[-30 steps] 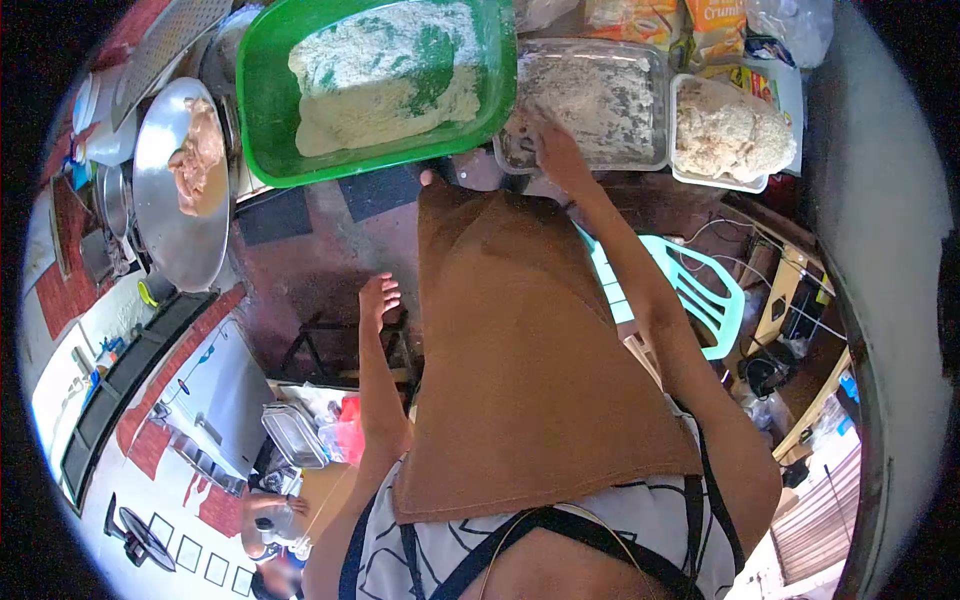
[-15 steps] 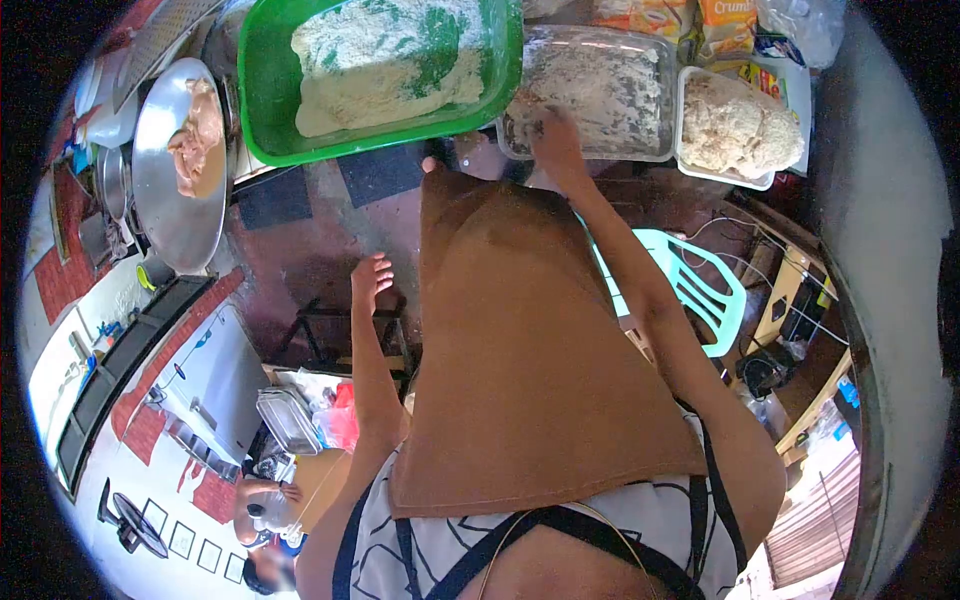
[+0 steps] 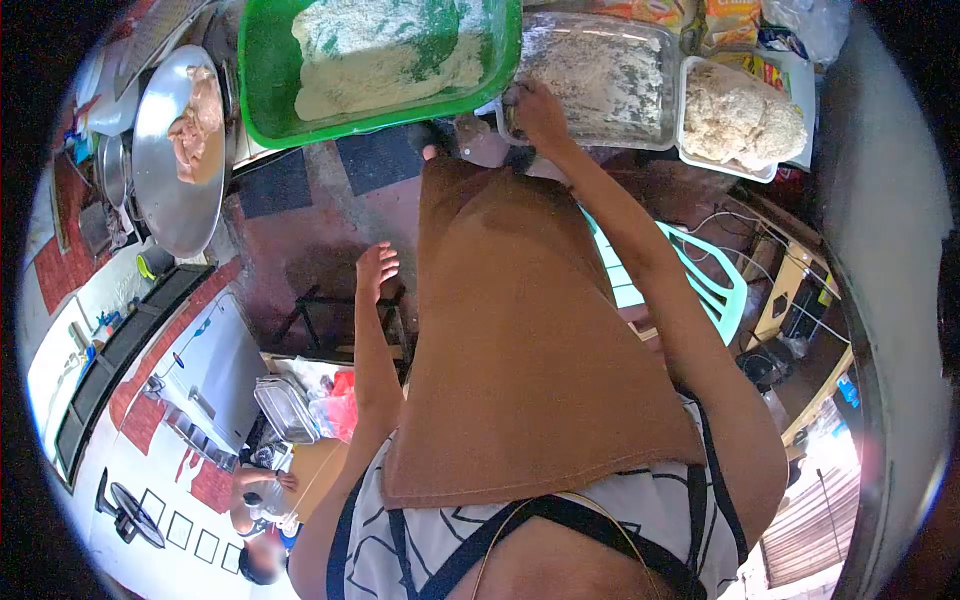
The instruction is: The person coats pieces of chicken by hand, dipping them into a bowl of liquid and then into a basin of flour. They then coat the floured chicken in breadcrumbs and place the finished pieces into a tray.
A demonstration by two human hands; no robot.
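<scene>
My right hand (image 3: 538,117) is at the near left corner of a clear plastic container (image 3: 655,128) with a floury layer inside. Its fingers curl in by the container's left side; what they hold, if anything, is hidden. Close to that hand, on the left, stands a green basin (image 3: 250,95) with white flour (image 3: 390,75) in it. My left hand (image 3: 376,268) hangs in the air left of my brown apron (image 3: 530,340), fingers loosely apart, holding nothing.
A white tub (image 3: 770,175) heaped with flour-coated pieces (image 3: 740,115) stands right of the container. On the left, a metal bowl (image 3: 150,190) holds raw meat (image 3: 197,125). A mint-green chair (image 3: 725,290) is below the counter. Another person (image 3: 262,500) is at lower left.
My right hand has moved left, from over the flour to the container's left corner. The counter items sit slightly higher in view. My left hand stays hanging, little changed.
</scene>
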